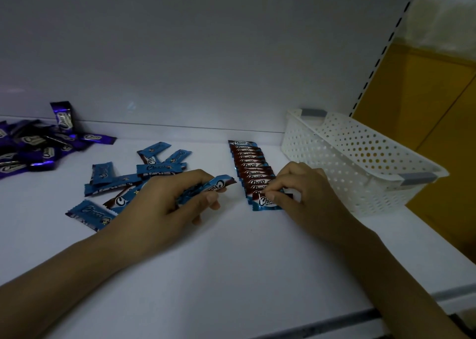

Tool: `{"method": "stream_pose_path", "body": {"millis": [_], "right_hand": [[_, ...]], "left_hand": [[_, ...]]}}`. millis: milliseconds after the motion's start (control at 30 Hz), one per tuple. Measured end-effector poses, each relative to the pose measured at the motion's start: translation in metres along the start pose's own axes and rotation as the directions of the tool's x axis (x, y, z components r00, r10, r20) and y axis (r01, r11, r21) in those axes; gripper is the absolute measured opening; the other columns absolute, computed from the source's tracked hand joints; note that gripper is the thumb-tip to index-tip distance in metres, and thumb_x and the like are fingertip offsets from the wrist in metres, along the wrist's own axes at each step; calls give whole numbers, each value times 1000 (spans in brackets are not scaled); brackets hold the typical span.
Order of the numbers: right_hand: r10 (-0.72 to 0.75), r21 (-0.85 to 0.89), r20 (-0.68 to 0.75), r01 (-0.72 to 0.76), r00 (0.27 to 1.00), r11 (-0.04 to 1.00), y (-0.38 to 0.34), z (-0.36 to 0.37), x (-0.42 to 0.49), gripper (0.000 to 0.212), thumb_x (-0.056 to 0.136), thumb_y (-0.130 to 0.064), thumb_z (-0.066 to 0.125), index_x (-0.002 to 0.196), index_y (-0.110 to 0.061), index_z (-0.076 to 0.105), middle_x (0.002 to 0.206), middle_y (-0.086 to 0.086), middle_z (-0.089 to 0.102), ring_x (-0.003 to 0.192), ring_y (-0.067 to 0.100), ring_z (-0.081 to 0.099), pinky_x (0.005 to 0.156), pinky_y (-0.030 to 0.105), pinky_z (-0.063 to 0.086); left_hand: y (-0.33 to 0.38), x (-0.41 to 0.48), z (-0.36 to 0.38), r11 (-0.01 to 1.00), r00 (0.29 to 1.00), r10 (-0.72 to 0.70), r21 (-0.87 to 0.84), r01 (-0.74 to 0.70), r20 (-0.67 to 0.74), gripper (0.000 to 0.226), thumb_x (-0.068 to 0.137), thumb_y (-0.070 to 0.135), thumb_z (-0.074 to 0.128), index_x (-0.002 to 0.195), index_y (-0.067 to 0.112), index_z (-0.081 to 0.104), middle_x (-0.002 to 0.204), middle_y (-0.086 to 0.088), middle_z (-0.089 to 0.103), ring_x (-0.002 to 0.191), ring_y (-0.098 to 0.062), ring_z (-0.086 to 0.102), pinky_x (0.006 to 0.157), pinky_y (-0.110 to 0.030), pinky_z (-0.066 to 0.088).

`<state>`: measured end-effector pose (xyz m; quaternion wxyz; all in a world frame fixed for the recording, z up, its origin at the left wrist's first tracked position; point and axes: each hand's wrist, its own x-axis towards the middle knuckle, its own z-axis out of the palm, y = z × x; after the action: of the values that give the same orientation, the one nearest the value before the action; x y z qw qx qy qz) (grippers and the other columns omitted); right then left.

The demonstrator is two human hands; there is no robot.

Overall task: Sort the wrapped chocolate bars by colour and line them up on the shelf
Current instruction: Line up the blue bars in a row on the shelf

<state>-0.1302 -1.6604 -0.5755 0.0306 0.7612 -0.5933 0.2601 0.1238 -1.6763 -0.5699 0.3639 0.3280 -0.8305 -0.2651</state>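
A neat overlapping row of blue-and-brown wrapped bars (pixel 248 164) runs from the back toward me on the white shelf (pixel 231 256). My right hand (pixel 306 197) pinches the nearest bar of that row (pixel 265 201) at its front end. To its left, my left hand (pixel 167 204) grips a small bunch of blue bars (pixel 216 185). Loose blue bars (pixel 123 181) lie scattered left of centre. A heap of purple bars (pixel 36 148) sits at the far left, one leaning upright against the back wall.
An empty white perforated basket (pixel 360 163) with grey handles stands tilted at the right, close to my right hand. The shelf's front edge (pixel 334 323) runs below my forearms. A slotted upright (pixel 381 55) rises at the right.
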Motion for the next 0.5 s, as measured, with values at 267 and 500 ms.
{"method": "stream_pose_path", "body": {"millis": [267, 500], "right_hand": [[-21, -25, -31, 20, 999, 999, -3, 3, 2, 6, 85, -26, 67, 86, -23, 72, 89, -14, 53, 89, 6, 49, 78, 26, 22], [-21, 5, -67, 22, 998, 1000, -6, 2, 2, 8, 81, -26, 72, 81, -19, 68, 87, -11, 57, 89, 12, 54, 84, 35, 35]], "left_hand": [[1, 0, 4, 993, 998, -70, -90, 70, 12, 21, 83, 37, 56, 86, 18, 64, 57, 29, 62, 38, -3, 55, 43, -4, 35], [-1, -1, 2, 988, 995, -97, -121, 100, 32, 25, 80, 47, 54, 78, 23, 59, 68, 18, 70, 36, -11, 56, 43, -14, 44]]}}
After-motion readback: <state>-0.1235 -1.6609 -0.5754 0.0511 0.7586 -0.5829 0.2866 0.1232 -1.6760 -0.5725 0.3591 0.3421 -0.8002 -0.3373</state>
